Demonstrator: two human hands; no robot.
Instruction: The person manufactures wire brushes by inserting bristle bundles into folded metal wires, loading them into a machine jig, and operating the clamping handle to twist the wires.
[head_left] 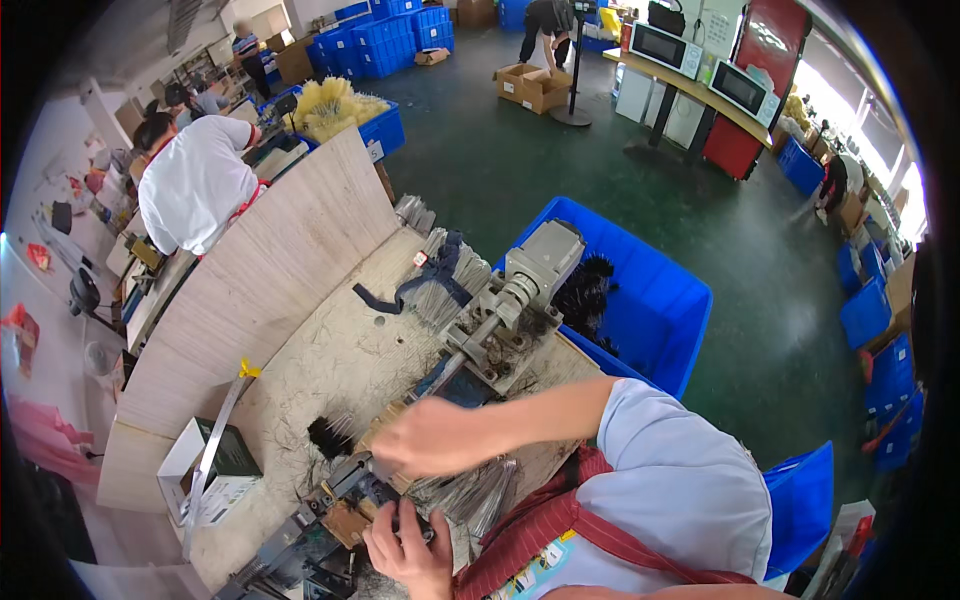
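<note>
My right hand (428, 440) reaches in from the right, fingers closed over a pale wooden strip (385, 420) that lies on the metal jig (345, 480) at the bench's near end. A black bristle tuft (328, 436) sticks up just left of that hand. Lower down, my left hand (405, 548) grips a dark part of the same jig. A bundle of thin grey wire bristles (482, 495) lies between my hands and my chest. What the fingers of either hand pinch underneath is hidden.
A grey motor (540, 260) with a shaft and clamp block (495, 345) sits mid-bench. Behind it stands a blue crate (660, 300) holding black brushes. More grey bristle bundles (450, 280) lie beyond. A wooden partition (270, 270) walls the left; a person in white (195, 185) works behind it.
</note>
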